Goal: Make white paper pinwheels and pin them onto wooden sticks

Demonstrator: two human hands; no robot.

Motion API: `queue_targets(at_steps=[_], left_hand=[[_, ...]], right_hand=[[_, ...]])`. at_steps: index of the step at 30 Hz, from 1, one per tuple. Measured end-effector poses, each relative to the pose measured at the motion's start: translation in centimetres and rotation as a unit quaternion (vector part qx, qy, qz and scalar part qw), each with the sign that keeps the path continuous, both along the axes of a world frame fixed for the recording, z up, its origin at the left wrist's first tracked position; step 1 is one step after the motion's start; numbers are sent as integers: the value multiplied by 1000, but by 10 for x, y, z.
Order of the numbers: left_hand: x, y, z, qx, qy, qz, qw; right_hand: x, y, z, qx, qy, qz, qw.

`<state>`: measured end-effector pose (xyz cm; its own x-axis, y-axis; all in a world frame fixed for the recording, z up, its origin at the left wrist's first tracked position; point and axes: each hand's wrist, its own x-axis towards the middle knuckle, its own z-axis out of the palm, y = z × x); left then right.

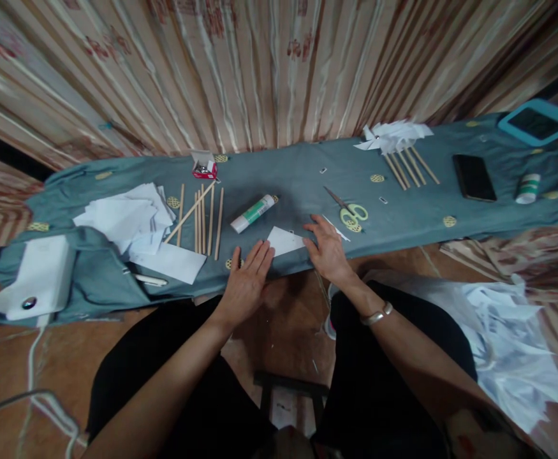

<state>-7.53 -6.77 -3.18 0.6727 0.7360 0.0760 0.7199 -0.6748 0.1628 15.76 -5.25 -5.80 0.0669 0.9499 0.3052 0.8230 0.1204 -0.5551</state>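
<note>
A small folded piece of white paper [284, 241] lies at the front edge of the cloth-covered table. My left hand [247, 280] rests with its fingers stretched flat at the paper's left corner. On the other side my right hand [327, 250] has its fingers spread, the tips close to the paper's right end; whether they touch it I cannot tell. Just behind the paper lies a glue stick [254, 213] with a green and white label. Scissors [350, 210] with light green handles lie beyond my right hand, and a thin white paper strip [337, 228] sits beside it.
Several wooden sticks [203, 220] and a stack of white paper [125, 217] lie left, near a red box [205, 164] of small metal pieces. Paper pinwheels [398, 137] on sticks, a phone [474, 177] and a blue-framed tablet [539, 122] are right. A white device [44, 274] stands far left.
</note>
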Motion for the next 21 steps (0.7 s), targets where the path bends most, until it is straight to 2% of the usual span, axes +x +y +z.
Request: queue_targets(at_steps=[6,12,17,21], left_hand=[[-24,-10,3,-21,53,32,998],[-33,-20,5,-13,79,49,996],[-33,-22,4,-16,64,59,996],[-33,-22,1,-6,33,65,997]], right_hand=[[0,-2,-1,7,-2,11,1000],[1,-2,1,7,-1,17,1000],[9,0,3,12,54,27,998],[8,-2,10,-19,72,47,996]])
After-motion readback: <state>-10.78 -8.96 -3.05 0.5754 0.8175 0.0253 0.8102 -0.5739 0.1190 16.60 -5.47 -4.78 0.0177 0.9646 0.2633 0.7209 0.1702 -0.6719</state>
